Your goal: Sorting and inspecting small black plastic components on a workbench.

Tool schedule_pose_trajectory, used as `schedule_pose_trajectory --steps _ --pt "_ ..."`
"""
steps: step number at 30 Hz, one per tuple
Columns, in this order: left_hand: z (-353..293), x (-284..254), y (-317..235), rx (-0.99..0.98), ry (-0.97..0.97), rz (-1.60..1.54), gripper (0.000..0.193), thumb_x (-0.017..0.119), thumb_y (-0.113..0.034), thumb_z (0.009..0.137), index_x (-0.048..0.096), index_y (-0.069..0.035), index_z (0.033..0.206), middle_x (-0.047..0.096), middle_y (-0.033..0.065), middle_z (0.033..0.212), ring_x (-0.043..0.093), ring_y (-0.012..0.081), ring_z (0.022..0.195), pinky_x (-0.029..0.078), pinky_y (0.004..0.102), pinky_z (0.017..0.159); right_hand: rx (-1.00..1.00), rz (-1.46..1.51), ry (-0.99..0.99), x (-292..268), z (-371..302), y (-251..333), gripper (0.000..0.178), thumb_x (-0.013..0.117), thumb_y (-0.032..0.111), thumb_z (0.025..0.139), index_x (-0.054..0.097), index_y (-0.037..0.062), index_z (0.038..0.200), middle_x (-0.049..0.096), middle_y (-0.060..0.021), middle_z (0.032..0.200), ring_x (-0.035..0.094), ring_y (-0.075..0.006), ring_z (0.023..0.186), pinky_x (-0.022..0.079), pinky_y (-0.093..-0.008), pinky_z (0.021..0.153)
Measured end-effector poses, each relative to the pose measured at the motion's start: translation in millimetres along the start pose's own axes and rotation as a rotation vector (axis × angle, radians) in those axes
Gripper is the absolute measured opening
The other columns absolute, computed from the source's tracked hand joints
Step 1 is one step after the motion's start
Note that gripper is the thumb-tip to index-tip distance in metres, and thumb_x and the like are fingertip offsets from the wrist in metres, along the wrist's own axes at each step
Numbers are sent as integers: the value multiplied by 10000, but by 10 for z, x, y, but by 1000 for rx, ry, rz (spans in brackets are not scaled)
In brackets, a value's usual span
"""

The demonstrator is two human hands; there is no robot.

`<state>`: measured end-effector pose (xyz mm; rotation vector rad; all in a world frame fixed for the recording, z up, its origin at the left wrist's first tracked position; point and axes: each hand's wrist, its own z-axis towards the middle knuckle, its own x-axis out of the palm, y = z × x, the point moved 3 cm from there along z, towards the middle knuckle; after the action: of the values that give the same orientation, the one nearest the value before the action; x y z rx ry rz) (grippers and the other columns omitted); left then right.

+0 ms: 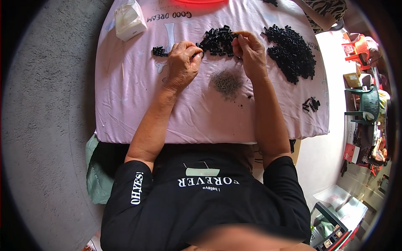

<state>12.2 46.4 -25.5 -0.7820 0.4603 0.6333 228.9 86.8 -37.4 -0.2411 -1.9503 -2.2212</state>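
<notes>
My left hand (183, 63) is closed in a pinch at the left edge of the middle pile of small black plastic pieces (217, 41). What lies between its fingertips is too small to make out. My right hand (253, 53) pinches a small black plastic piece at the right edge of the same pile. Just left of my left hand is a small cluster of black pieces (159, 51). Between my forearms lies a loose heap of tiny thin metal-looking bits (226, 83). A larger pile of black pieces (292, 54) spreads to the right of my right hand.
A pale pink cloth (138, 117) covers the table. At the far left stands a white box (130, 23); thin sticks (122, 71) lie below it. A red rim (201, 1) shows at the far edge. Several black pieces (311, 104) lie near right. Another person's arm (318, 19) reaches the far right corner.
</notes>
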Motion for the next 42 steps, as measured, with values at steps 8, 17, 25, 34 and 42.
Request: schedule_pose_trajectory --steps 8,17,25,34,42 --pt "-12 12 12 -10 2 7 124 735 -42 782 724 -52 904 659 77 956 617 255 907 503 366 829 146 314 77 24 -13 4 159 589 176 1008 654 54 1087 655 -21 843 588 -71 687 494 -204 635" --pt "-10 -2 -6 -14 32 17 153 737 -35 770 732 -69 919 653 70 977 610 249 942 499 357 849 88 114 33 16 -26 92 145 623 174 987 624 32 1014 713 -79 945 647 -98 745 517 -204 664" --pt "-58 90 -103 78 172 120 286 764 -155 798 743 -220 1076 524 100 1352 446 289 1286 310 475 1074 46 13 7 43 -39 133 181 554 210 1026 608 39 1010 732 -121 1008 707 -131 797 532 -212 654" --pt "-34 55 -91 76 151 97 211 751 -130 808 736 -145 1017 569 101 1321 487 299 1264 366 421 1072 99 -230 65 106 -85 65 200 528 235 1037 625 61 1013 740 -80 972 669 -91 673 502 -213 582" --pt "-41 52 -96 105 134 87 200 764 -111 784 739 -138 981 575 98 1312 495 300 1255 377 421 1064 -29 -586 152 207 -137 84 156 542 172 1016 611 35 988 739 -68 872 642 -80 620 466 -224 528"
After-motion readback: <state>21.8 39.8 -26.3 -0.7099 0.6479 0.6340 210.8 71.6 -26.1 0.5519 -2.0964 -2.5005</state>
